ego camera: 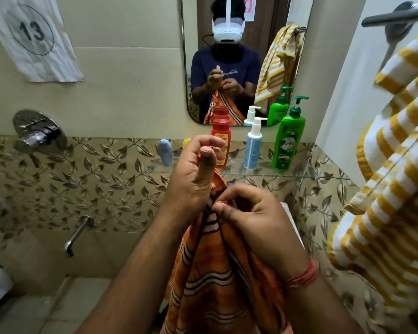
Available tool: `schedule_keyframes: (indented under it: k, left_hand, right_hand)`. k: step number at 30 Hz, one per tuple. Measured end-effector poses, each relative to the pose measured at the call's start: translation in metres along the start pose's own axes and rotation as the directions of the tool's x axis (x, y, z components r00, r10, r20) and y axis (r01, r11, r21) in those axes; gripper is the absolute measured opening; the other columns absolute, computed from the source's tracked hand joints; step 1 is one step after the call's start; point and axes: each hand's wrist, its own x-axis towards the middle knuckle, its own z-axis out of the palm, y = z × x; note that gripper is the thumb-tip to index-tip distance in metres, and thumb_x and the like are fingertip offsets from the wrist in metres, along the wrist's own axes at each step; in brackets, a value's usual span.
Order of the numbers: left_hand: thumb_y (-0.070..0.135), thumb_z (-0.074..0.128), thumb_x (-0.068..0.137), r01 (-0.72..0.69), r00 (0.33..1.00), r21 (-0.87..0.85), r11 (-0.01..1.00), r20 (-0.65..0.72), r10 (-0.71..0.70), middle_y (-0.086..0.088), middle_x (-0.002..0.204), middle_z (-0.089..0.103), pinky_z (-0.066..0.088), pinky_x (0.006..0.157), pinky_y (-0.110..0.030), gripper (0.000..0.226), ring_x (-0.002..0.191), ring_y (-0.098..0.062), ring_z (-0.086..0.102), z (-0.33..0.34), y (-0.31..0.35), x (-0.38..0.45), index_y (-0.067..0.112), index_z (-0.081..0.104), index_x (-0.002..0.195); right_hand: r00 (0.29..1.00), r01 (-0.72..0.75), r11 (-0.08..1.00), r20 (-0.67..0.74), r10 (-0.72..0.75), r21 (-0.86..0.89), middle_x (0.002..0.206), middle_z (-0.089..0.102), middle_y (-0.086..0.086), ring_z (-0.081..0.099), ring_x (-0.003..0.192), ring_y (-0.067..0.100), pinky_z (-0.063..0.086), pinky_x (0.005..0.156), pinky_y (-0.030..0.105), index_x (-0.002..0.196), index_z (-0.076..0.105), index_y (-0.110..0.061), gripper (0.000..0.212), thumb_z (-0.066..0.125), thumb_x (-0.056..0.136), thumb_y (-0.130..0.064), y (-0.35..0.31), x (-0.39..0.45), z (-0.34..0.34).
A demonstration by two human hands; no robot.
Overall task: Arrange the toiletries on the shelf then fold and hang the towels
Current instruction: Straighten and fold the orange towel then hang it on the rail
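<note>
Head view: orange striped cloth towel is held before the glass shelf, bottles lined behind.
Left hand: upper edge is pinched.
Right hand: same edge is pinched just below.
Right side: yellow-and-white striped towel hangs close.

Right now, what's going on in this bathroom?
A person is holding up an orange striped towel with both hands, the left hand and right hand each pinching its top edge. Bottles, among them a green pump bottle, already stand on the glass shelf. A yellow striped towel hangs at right.
</note>
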Motion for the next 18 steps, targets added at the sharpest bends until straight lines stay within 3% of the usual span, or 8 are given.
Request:
schedule_keyframes:
  k: [4,6,8,10,14,18]
  left_hand:
    - [0.09,0.038,0.067,0.088,0.994,0.097,0.991,0.052,-0.093,0.028,0.096,0.065,0.049,0.077,-0.011,0.086,0.094,0.007,0.063,-0.01,-0.002,-0.01,0.024,0.062,0.116]
    - [0.088,0.049,0.065,0.237,0.96,0.129,0.963,0.12,-0.253,0.016,0.103,0.069,0.053,0.08,-0.019,0.079,0.101,-0.006,0.067,-0.02,-0.005,-0.013,0.028,0.064,0.114]
    - [0.066,0.066,0.075,0.414,0.869,0.11,0.904,0.248,-0.428,-0.004,0.103,0.073,0.056,0.079,-0.032,0.061,0.1,-0.025,0.071,-0.029,-0.005,-0.016,0.017,0.067,0.111]
    - [0.039,0.074,0.082,0.511,0.802,0.016,0.859,0.351,-0.484,-0.015,0.101,0.073,0.057,0.076,-0.039,0.046,0.094,-0.032,0.072,-0.036,-0.004,-0.02,0.005,0.065,0.112]
    - [0.015,0.072,0.079,0.524,0.835,-0.192,0.829,0.307,-0.457,-0.009,0.099,0.069,0.059,0.068,-0.032,0.032,0.086,-0.022,0.07,-0.036,0.003,-0.027,0.01,0.066,0.11]
    - [0.011,0.072,0.077,0.456,0.886,-0.282,0.844,0.235,-0.4,-0.003,0.099,0.069,0.06,0.076,-0.032,0.032,0.091,-0.018,0.069,-0.026,0.008,-0.036,0.015,0.068,0.108]
  right_hand:
    - [0.996,0.029,0.998,-0.079,-0.033,-0.047,0.08,0.071,-0.003,0.067,0.08,0.014,0.057,0.077,0.041,0.078,0.071,-0.021,0.012,0.074,0.085,-0.013,0.0,-0.005,-0.006]
    - [0.995,0.031,0.997,-0.088,-0.038,-0.075,0.08,0.071,-0.001,0.068,0.08,0.017,0.057,0.077,0.045,0.079,0.071,-0.021,0.011,0.075,0.085,-0.013,-0.001,-0.007,-0.01]
    - [0.998,0.025,0.996,-0.057,-0.03,-0.082,0.08,0.071,0.002,0.069,0.08,0.02,0.056,0.076,0.049,0.08,0.071,-0.021,0.01,0.075,0.085,-0.013,-0.002,-0.009,-0.015]
    - [1.0,0.018,0.996,-0.01,-0.019,-0.09,0.081,0.071,0.001,0.069,0.08,0.02,0.056,0.076,0.05,0.081,0.07,-0.021,0.01,0.075,0.085,-0.013,-0.004,-0.012,-0.019]
    - [0.999,0.014,0.989,0.052,-0.006,-0.147,0.082,0.071,-0.004,0.068,0.08,0.013,0.057,0.076,0.045,0.081,0.071,-0.022,0.011,0.075,0.085,-0.013,-0.009,-0.019,-0.024]
    - [0.999,0.038,0.978,0.043,-0.03,-0.206,0.092,0.062,-0.011,0.062,0.09,0.008,0.054,0.079,0.032,0.079,0.07,-0.025,0.012,0.076,0.084,-0.015,-0.009,-0.026,-0.027]
